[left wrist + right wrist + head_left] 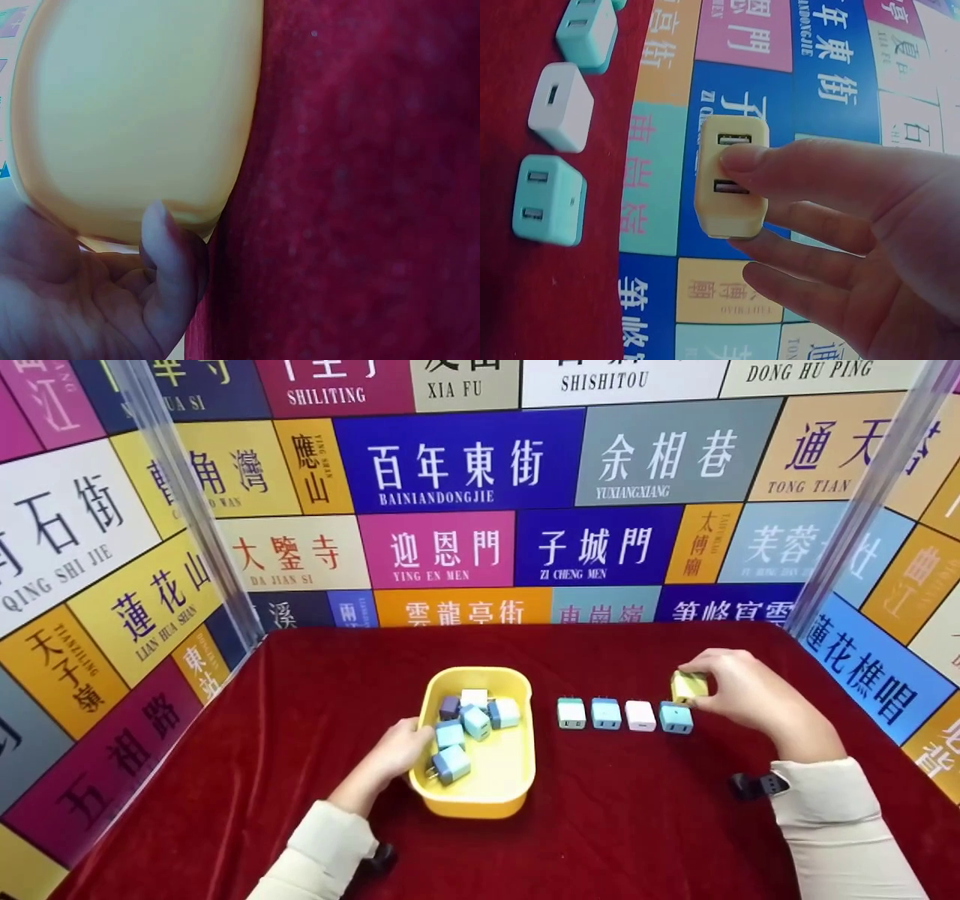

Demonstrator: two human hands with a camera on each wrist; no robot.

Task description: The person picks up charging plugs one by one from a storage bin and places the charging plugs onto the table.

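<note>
My right hand (739,690) pinches a yellow USB charger (712,196) between thumb and fingers, lifted above the cloth. Two USB ports show on its face in the right wrist view. Just below it in the head view, a teal charger (676,718) ends a row with a white charger (640,715), a light blue one (606,713) and a white-and-green one (571,713). My left hand (397,750) grips the left side of a yellow plastic tub (480,808), its fingers against the wall (135,112). Inside the tub lie several blue, white and dark chargers (452,763).
Dark red velvet cloth (600,825) covers the table. Behind it stands a wall of colourful street-name signs (457,461). Clear upright posts rise at the left back corner (202,510) and right back corner (855,510).
</note>
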